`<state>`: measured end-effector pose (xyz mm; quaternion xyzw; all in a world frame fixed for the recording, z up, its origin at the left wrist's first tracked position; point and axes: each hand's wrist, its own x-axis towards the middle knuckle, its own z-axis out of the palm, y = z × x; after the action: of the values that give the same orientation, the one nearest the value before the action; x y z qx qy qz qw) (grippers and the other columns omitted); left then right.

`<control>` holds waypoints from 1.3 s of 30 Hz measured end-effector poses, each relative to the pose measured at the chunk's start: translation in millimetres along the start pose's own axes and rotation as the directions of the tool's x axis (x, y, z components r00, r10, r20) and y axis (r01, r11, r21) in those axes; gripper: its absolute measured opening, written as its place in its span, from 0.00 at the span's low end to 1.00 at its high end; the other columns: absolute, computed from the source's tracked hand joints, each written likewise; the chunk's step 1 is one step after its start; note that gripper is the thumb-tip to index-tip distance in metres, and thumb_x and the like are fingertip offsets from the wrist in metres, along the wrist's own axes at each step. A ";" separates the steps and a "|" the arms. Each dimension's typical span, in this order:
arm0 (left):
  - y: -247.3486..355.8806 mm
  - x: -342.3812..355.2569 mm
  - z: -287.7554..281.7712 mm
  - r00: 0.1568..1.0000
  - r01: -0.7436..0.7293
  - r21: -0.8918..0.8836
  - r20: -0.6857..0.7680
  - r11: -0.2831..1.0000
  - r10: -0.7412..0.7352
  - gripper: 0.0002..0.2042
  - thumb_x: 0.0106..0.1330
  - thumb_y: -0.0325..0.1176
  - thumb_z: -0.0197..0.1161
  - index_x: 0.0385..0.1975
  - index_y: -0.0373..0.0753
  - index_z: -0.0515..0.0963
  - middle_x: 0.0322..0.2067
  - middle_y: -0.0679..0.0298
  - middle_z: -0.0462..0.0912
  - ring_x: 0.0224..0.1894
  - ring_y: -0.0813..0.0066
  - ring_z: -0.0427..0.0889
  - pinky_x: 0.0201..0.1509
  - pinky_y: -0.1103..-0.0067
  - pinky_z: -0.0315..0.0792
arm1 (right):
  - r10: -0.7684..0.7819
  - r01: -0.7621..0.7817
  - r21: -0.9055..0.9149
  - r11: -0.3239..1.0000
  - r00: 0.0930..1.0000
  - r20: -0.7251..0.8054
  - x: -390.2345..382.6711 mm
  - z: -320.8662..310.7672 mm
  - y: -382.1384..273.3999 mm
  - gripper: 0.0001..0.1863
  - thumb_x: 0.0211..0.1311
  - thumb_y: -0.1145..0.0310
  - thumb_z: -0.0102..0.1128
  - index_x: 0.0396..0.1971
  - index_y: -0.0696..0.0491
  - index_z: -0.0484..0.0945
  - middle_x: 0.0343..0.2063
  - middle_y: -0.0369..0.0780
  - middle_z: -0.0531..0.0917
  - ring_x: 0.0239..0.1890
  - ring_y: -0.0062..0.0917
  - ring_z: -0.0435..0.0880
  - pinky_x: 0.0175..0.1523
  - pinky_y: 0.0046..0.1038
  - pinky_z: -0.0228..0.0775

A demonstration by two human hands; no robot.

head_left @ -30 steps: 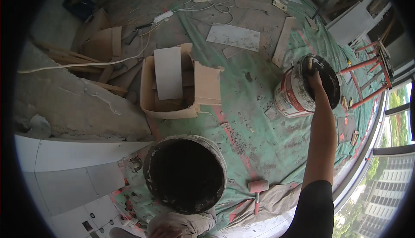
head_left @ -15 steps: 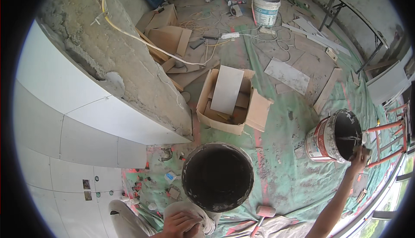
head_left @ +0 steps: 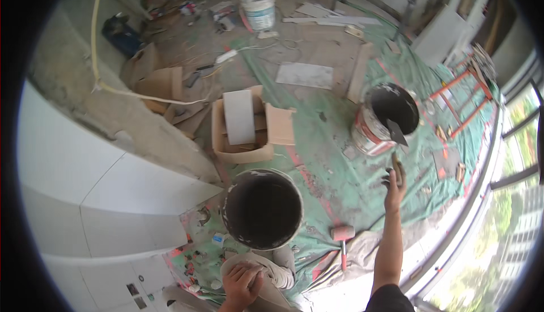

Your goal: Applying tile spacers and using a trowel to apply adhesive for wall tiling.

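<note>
My right hand [head_left: 395, 190] reaches out beside the right-hand bucket [head_left: 368, 133], its fingers closed around the handle of a trowel. The dark trowel blade [head_left: 398, 133] lies over the bucket's near rim, pointing into its opening. Mortar-grey stains mark the bucket's inner wall. My left hand [head_left: 242, 282] rests on my knee [head_left: 272, 272], fingers laid over it, with nothing seen in them. In front of my knees stands a second bucket [head_left: 299, 221], its inside dark, so what it holds cannot be made out.
An open cardboard box [head_left: 243, 156] with a pale tile [head_left: 239, 116] stands ahead. A mallet [head_left: 343, 234] lies right of the near bucket. Further off are a flat board [head_left: 306, 75], a white bucket [head_left: 259, 13] and an orange metal frame [head_left: 464, 105]. White panels [head_left: 107, 198] line the left.
My view has turned to the right, so the scene sits further left. My right hand has drawn back from the bucket's rim, and the trowel blade now shows above it. My left hand stays on the knee.
</note>
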<state>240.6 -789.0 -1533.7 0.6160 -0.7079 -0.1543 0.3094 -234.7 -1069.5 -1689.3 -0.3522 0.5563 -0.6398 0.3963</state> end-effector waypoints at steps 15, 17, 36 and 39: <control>-0.9 -89.0 -33.2 1.000 -0.011 0.017 -0.008 1.000 0.011 0.06 0.70 0.28 0.69 0.43 0.35 0.86 0.39 0.53 0.90 0.46 0.45 0.88 0.55 0.58 0.79 | -0.046 -0.029 -0.939 0.342 0.998 -0.048 91.4 5.5 -1.3 0.25 0.77 0.49 0.54 0.56 0.53 0.85 0.52 0.55 0.90 0.58 0.57 0.87 0.63 0.56 0.77; -7.4 -87.5 -25.1 1.000 -0.022 -0.045 -0.016 0.999 0.022 0.06 0.70 0.29 0.70 0.43 0.35 0.86 0.39 0.53 0.90 0.47 0.45 0.88 0.55 0.58 0.79 | 0.089 -0.050 -0.984 0.172 0.995 -0.035 112.6 -13.7 -10.3 0.27 0.81 0.48 0.47 0.68 0.46 0.79 0.55 0.54 0.89 0.60 0.54 0.87 0.64 0.53 0.78; -9.5 -112.3 -46.9 0.993 0.073 -0.046 -0.087 0.996 -0.077 0.05 0.70 0.28 0.69 0.41 0.35 0.87 0.41 0.53 0.90 0.47 0.48 0.88 0.56 0.59 0.79 | 0.168 -0.097 -0.374 0.922 0.972 0.163 17.6 -28.5 -155.5 0.35 0.78 0.35 0.60 0.40 0.61 0.80 0.22 0.37 0.81 0.16 0.22 0.78 0.20 0.29 0.70; -5.3 -112.2 -43.8 0.993 0.078 0.017 -0.085 0.997 -0.077 0.05 0.71 0.27 0.68 0.41 0.34 0.86 0.41 0.53 0.90 0.47 0.47 0.88 0.56 0.59 0.79 | 0.201 -0.133 -0.558 0.819 0.978 0.061 72.3 -18.8 -128.7 0.35 0.78 0.35 0.61 0.34 0.59 0.80 0.21 0.36 0.79 0.15 0.22 0.77 0.18 0.30 0.68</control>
<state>277.8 -674.3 -1531.3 0.6520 -0.6713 -0.1331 0.3265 -297.9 -1117.8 -1563.6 -0.4380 0.7212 -0.3934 0.3649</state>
